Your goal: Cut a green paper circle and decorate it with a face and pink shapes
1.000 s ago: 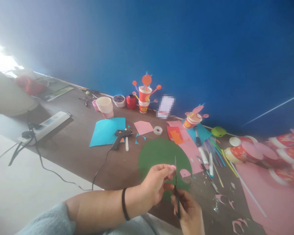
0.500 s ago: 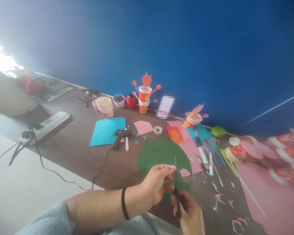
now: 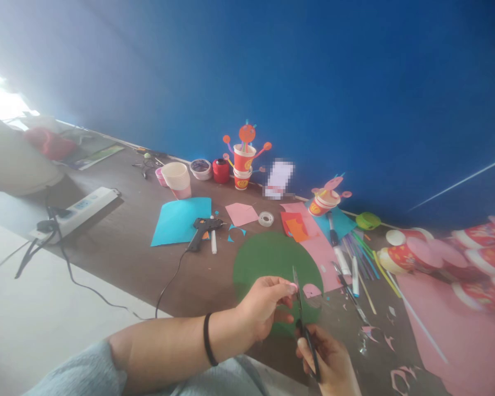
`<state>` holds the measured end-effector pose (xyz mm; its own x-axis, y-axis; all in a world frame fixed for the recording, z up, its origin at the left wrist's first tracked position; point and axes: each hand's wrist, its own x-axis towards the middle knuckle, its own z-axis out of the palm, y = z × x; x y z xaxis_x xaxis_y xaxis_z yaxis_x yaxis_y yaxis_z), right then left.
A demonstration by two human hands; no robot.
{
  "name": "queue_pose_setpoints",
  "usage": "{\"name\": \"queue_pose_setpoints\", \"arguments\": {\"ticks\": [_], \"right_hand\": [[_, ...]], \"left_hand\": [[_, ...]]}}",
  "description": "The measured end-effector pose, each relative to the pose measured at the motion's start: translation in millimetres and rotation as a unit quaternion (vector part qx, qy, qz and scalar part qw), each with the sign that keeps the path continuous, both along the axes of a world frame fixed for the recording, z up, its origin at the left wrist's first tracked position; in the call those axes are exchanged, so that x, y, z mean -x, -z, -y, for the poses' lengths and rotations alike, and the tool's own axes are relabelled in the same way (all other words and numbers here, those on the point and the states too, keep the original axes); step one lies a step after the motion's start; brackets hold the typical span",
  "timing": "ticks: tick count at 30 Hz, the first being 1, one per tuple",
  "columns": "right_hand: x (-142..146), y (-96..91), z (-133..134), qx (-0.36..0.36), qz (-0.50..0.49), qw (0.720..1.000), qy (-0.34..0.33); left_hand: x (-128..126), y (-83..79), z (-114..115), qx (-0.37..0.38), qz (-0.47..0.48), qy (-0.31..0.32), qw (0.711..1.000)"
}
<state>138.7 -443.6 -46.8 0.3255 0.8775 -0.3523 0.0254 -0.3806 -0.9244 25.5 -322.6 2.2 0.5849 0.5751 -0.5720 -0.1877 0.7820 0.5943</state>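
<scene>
Above green disc [image 3: 264, 258], slim dark scissors [image 3: 300, 308]

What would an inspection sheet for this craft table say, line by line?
Surface: brown wooden table, paper scraps scattered.
Job's things: black-handled scissors, small pink paper piece, over green paper circle.
Clutter: cyan paper sheet, clear tape roll, red paper cups, coloured markers and straws.
Hands: left hand pinches the pink piece; right hand grips the scissors, blades up.
Cables: black glue gun cable runs to the near edge; black cord at white power strip.
Surroundings: blue wall behind.
</scene>
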Motion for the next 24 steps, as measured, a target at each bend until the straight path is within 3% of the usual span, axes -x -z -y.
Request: {"name": "queue_pose_setpoints", "arguments": {"ticks": [9, 24], "right_hand": [[2.8, 1.8, -0.5, -0.010, 0.015, 1.000, 0.019], [2.9, 4.5, 2.6, 0.019, 0.022, 0.999, 0.030]], "left_hand": [[1.1, -7.8, 2.2, 0.007, 0.001, -0.010, 1.000], [0.5, -3.0, 2.8, 0.018, 0.014, -0.014, 1.000]]}}
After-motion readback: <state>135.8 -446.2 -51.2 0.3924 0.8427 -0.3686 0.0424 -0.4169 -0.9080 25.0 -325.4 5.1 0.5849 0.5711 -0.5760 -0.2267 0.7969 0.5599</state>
